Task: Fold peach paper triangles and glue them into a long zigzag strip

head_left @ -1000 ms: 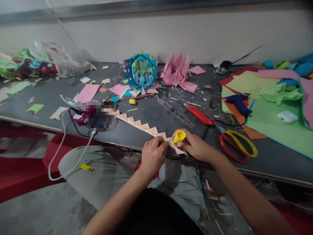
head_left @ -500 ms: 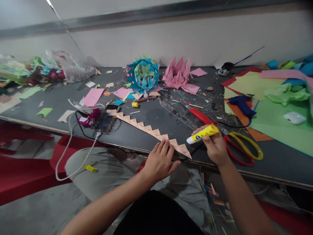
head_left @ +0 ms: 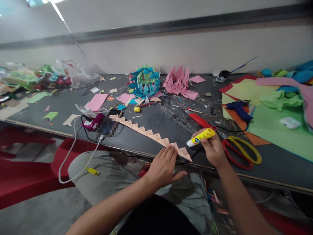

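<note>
A long peach strip of folded paper (head_left: 151, 133), with a row of triangular points along one side, lies slanting across the table near its front edge. My left hand (head_left: 164, 165) rests with outstretched fingers on the strip toward its right end, thumb apart. In my right hand (head_left: 214, 148) is a yellow glue stick (head_left: 201, 137), uncapped, its white end pointing left and held just above the table, apart from the strip. The small yellow cap (head_left: 137, 109) lies farther back on the table.
Right of my hands lie scissors (head_left: 241, 151) with red and yellow handles, a red-handled cutter (head_left: 199, 119), a blue glue gun (head_left: 239, 111) and coloured sheets (head_left: 281, 130). Behind stand a blue-green paper ring (head_left: 146, 81) and a pink one (head_left: 176, 81). Cabled devices (head_left: 94, 122) sit left.
My left hand has slid slightly right and down along the strip, its thumb spreading outward. The glue stick stays in my right hand, almost unmoved. The view has tilted up a little.
</note>
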Action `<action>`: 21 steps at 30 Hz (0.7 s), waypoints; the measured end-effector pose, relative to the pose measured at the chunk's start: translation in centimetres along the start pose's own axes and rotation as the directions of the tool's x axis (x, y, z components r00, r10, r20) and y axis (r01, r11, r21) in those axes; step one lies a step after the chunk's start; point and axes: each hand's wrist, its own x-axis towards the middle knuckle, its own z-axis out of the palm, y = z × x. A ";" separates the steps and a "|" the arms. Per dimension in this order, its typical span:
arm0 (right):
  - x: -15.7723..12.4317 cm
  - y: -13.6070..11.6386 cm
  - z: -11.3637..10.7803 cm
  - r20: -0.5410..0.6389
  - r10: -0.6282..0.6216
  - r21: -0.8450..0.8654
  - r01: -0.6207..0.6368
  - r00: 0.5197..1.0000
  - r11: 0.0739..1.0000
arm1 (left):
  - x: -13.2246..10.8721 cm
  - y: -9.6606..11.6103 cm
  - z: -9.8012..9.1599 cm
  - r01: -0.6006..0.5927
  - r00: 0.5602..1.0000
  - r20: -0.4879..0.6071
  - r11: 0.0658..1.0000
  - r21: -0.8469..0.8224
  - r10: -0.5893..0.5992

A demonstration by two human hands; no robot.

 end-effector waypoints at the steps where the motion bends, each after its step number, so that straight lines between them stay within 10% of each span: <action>1: 0.0 -0.1 0.0 -0.001 0.003 0.002 -0.003 1.000 1.000 | 0.0 0.1 0.2 0.008 1.000 0.008 1.000 -0.009 -0.008; 14: -0.1 0.3 0.1 -0.032 0.029 0.009 -0.029 0.999 1.000 | 0.6 2.1 0.5 0.021 0.982 0.176 0.966 0.259 -0.068; 21: -0.3 -0.4 0.1 -0.115 -0.192 -0.108 0.180 0.975 0.978 | 1.4 3.3 1.3 -0.074 0.989 0.147 0.893 0.444 0.009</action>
